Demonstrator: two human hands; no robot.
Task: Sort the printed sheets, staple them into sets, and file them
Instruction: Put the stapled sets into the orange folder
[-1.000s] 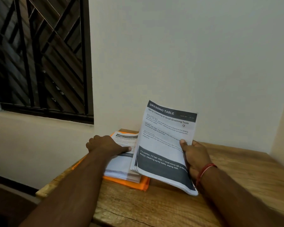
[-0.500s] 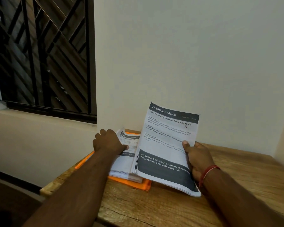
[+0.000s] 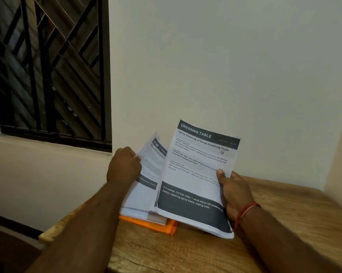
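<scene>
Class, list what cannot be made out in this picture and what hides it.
Head view.
Text on the lifted sheet in the left hand: motion-blurred, partly behind the held bundle.
Most of the orange folder: under the paper stack.
Small print on the held bundle: too small; the right hand covers line ends.

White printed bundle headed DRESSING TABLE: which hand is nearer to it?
Right. The right hand grips the white DRESSING TABLE bundle by its right edge; the left hand is off to its left, pinching another lifted sheet.
</scene>
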